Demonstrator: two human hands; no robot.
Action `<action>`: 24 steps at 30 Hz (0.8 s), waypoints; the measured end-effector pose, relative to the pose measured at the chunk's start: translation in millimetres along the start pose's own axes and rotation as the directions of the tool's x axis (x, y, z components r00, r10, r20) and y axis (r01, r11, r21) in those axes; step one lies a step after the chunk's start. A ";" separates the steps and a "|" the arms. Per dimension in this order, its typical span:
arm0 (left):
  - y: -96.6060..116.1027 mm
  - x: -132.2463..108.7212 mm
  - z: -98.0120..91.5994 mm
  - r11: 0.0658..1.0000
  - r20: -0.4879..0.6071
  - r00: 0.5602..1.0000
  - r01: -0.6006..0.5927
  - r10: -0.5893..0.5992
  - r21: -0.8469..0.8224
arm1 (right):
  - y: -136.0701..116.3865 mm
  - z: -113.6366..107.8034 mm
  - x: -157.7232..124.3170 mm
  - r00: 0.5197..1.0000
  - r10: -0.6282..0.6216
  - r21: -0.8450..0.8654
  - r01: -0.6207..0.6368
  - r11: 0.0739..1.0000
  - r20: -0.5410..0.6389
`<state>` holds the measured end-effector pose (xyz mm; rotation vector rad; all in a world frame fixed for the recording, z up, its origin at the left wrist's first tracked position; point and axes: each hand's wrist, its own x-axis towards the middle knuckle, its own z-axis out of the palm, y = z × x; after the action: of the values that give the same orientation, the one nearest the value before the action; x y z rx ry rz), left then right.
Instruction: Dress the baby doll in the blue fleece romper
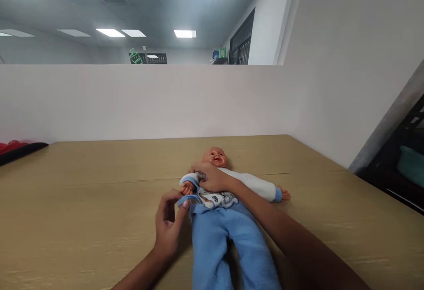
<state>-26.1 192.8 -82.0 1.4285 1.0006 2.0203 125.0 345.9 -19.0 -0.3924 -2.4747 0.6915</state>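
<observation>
A baby doll (216, 157) lies on its back on the table, head toward the wall. It wears a white top (258, 184) with blue cuffs and a printed front, and blue trousers (215, 232). My left hand (169, 219) pinches a blue-edged strip of the top beside the doll's small hand (187, 188). Across the doll's chest lies my right hand (212, 177), its fingers at the bent sleeve and partly hidden there. The doll's other arm stretches out to the right.
The wooden table (99, 219) reaches to a low white wall (149, 100). A black-edged item with red cloth (15, 146) sits at the far left. A dark shelf with a teal bin (410, 166) stands at the right.
</observation>
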 end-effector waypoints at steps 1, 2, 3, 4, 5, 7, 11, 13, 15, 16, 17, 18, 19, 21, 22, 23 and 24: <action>1.3 1.3 0.3 1.000 -0.017 1.000 0.014 -0.014 -0.013 | 0.5 0.6 -0.1 1.000 -0.005 -0.003 0.005 1.000 0.001; 2.7 3.0 0.4 0.999 -0.031 0.999 0.027 -0.027 -0.020 | 0.9 0.7 -0.5 1.000 -0.009 -0.006 0.009 1.000 0.006; 3.9 4.8 0.2 0.999 -0.044 0.998 0.039 -0.040 -0.019 | 1.2 0.4 -1.1 1.000 -0.014 -0.009 0.014 1.000 0.017; 5.1 6.8 -0.2 0.999 -0.058 0.997 0.045 -0.046 -0.011 | 1.4 -0.3 -1.9 0.999 -0.018 -0.012 0.019 1.000 0.033; 6.2 8.9 -0.7 0.999 -0.072 0.996 0.049 -0.049 0.001 | 1.4 -1.3 -2.8 0.999 -0.022 -0.013 0.023 1.000 0.049; 8.5 13.0 -1.8 0.998 -0.101 0.993 0.061 -0.059 0.016 | 1.0 -3.8 -4.5 0.997 -0.024 -0.018 0.025 1.000 0.074; 15.5 21.1 -1.1 0.991 -0.112 0.985 0.123 -0.127 -0.047 | 1.4 -8.8 -7.0 0.991 -0.024 0.044 0.019 0.999 0.130; 19.9 25.4 0.1 0.978 -0.115 0.976 0.170 -0.184 -0.120 | 2.6 -9.9 -7.5 0.988 -0.024 0.091 0.010 0.996 0.155; 22.4 30.2 0.4 0.946 -0.117 0.956 0.240 -0.270 -0.218 | 4.0 -9.4 -7.6 0.985 -0.036 0.115 0.016 0.993 0.170; 22.0 32.8 -0.1 0.924 -0.111 0.943 0.278 -0.315 -0.262 | 4.5 -8.7 -7.5 0.982 -0.050 0.122 0.028 0.992 0.180; 20.4 35.5 -1.1 0.902 -0.096 0.929 0.317 -0.358 -0.294 | 4.7 -7.8 -7.3 0.980 -0.065 0.132 0.040 0.990 0.189; 17.4 38.3 -2.5 0.881 -0.076 0.914 0.359 -0.399 -0.307 | 4.7 -7.0 -7.0 0.976 -0.080 0.142 0.051 0.988 0.203; 13.3 40.9 -4.2 0.868 -0.060 0.900 0.396 -0.431 -0.299 | 4.3 -6.6 -6.7 0.972 -0.090 0.156 0.056 0.986 0.219; 3.0 45.2 -7.7 0.868 -0.056 0.883 0.443 -0.465 -0.223 | 2.2 -7.2 -6.3 0.969 -0.086 0.206 0.037 0.978 0.234; -2.3 46.7 -9.1 0.876 -0.057 0.882 0.454 -0.468 -0.162 | 0.5 -8.3 -6.3 0.970 -0.070 0.250 0.010 0.968 0.234; -6.9 47.8 -10.2 0.883 -0.049 0.884 0.458 -0.464 -0.101 | -1.6 -9.7 -6.4 0.973 -0.043 0.303 -0.029 0.953 0.229; -10.7 48.5 -10.9 0.887 -0.027 0.887 0.460 -0.461 -0.047 | -4.2 -11.3 -6.6 0.975 -0.008 0.356 -0.073 0.932 0.223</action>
<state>-53.5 231.4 -63.6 1.0101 1.1792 1.7063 136.3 344.2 -11.3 -0.2245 -2.4719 1.2415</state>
